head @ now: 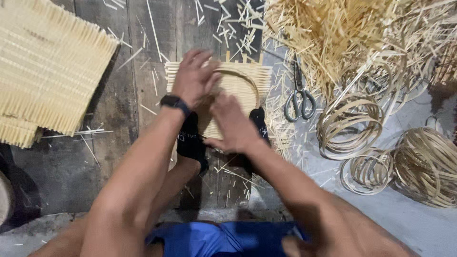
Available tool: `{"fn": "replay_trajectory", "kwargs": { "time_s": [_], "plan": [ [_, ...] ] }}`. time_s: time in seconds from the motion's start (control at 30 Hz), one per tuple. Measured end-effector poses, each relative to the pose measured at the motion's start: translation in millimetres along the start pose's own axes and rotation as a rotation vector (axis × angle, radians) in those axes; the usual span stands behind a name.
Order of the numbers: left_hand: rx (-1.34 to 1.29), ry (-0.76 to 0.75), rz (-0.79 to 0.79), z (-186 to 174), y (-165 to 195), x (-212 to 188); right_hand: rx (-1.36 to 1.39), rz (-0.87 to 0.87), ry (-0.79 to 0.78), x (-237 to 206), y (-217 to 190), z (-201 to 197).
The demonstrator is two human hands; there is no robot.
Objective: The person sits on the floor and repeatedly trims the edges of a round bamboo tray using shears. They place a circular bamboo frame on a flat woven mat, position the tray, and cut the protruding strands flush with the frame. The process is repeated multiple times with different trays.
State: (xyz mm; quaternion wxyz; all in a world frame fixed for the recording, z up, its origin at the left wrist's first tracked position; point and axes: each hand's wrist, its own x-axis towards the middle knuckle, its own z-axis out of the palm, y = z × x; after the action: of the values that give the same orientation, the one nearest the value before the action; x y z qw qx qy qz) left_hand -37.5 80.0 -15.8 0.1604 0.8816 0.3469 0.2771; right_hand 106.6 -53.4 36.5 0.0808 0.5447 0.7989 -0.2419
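Nearest, the person's blue shorts [223,238] show at 6 o'clock, with both bare forearms reaching away over the floor [71,166] of dark boards. Two feet in black socks [192,140] sit just past the knees, pressed on the near edge of a small woven mat [247,83] of pale bamboo strips.

The right hand [233,123] lies palm down on the mat's near part, fingers together and bent a little; whether it pinches anything I cannot tell. The left hand [195,76], with a black watch [173,101] at the wrist, rests further on, at 11 o'clock of the right, fingers spread flat and open on the mat and touching a bamboo hoop [245,78] that lies curved on top of the weave.

At 3 o'clock of the mat, scissors [299,97] lie on the floor, points away. Beyond them to the right are coils of bamboo rings [350,124], well apart from the hands. At 10 o'clock a stack of larger mats [45,66] sits. At 1 o'clock, farthest, a heap of loose splints [333,33] spreads out.
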Motion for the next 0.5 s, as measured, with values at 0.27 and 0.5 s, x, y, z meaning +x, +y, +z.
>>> {"fn": "replay_trajectory", "kwargs": {
  "time_s": [0.27, 0.5],
  "plan": [
    [-0.293, -0.19, -0.494, 32.3, -0.7, 12.3, -0.169, -0.018, 0.286, 7.9, -15.0, 84.7],
    [-0.373, -0.185, -0.508, 32.0, -1.4, 18.6, -0.224, -0.028, 0.346, 10.6, -15.7, 98.5]
  ]
}}
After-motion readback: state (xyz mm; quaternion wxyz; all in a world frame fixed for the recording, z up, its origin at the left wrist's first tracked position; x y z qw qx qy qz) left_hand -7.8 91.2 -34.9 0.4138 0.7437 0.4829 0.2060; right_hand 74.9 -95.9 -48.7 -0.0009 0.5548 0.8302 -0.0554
